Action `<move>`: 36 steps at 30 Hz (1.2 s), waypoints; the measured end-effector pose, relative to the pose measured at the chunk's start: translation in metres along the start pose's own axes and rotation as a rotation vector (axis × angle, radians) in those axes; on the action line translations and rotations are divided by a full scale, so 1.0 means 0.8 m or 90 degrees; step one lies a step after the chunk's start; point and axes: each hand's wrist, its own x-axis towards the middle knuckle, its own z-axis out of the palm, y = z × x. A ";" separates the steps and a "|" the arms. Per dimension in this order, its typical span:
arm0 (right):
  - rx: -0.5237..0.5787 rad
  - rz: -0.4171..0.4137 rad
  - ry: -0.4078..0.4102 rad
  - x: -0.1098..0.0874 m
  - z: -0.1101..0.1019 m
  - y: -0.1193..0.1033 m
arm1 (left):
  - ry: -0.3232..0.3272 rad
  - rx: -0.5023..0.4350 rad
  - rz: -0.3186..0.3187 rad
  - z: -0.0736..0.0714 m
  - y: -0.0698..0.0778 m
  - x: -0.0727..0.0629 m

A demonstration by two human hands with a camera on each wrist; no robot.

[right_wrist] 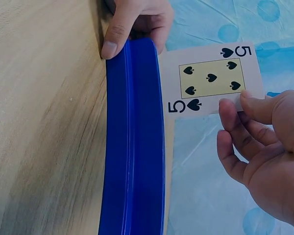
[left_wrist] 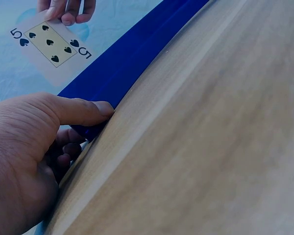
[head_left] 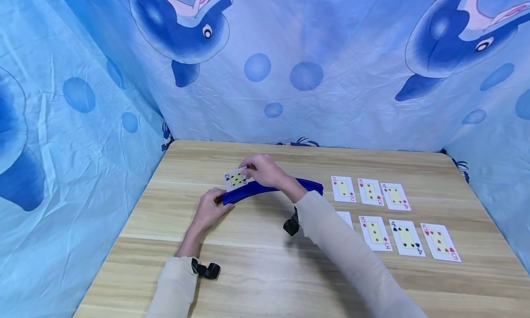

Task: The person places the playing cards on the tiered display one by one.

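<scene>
A curved blue card holder [head_left: 248, 190] with a long groove lies on the wooden table. At its left end my left hand [head_left: 208, 208] grips it, thumb on the front edge and fingers behind, as the left wrist view shows. Between thumb and fingers my right hand [head_left: 265, 171] pinches a five of spades playing card [right_wrist: 211, 78] by one corner. The card's face is turned toward me, just behind the left end of the holder. In the right wrist view, the groove [right_wrist: 130, 147] shows no card along its visible length.
Face-up cards lie in two rows on the right of the table [head_left: 248, 263]. The back row has a two [head_left: 343, 189], a three of hearts [head_left: 370, 192] and a four [head_left: 395, 196]. In front, my right sleeve [head_left: 348, 244] partly covers one card. Blue dolphin-print cloth [head_left: 290, 42] stands behind.
</scene>
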 end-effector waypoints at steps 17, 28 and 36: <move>0.021 -0.009 -0.003 0.003 0.003 -0.001 | 0.005 0.007 0.001 0.000 0.002 0.000; 0.010 -0.007 -0.027 0.002 0.010 0.006 | 0.000 0.005 -0.008 0.001 -0.001 0.001; 0.012 -0.010 -0.028 0.002 0.015 0.009 | 0.001 0.021 -0.006 0.002 0.000 0.000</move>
